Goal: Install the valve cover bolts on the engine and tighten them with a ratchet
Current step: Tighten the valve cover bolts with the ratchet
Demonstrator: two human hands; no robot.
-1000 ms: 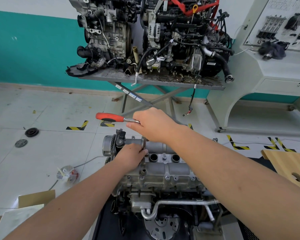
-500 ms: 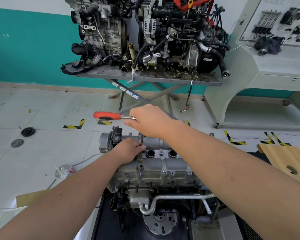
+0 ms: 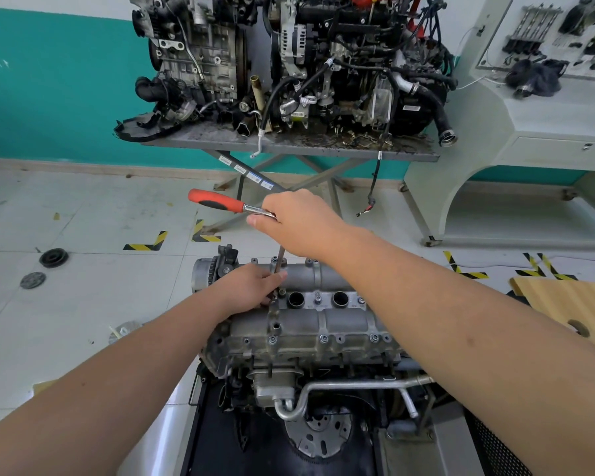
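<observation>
Dull cast-metal valve cover; ratchet with glossy red plastic grip, polished steel shank.

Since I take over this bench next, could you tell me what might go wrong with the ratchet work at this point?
1. The right hand grips the ratchet at its head, not the red handle, so leverage is poor and it could slip.
2. The long extension bar looks tilted; the socket could cam off the bolt.
3. The left hand pinches the bar low on the valve cover, so a slip could catch those fingers.
</observation>
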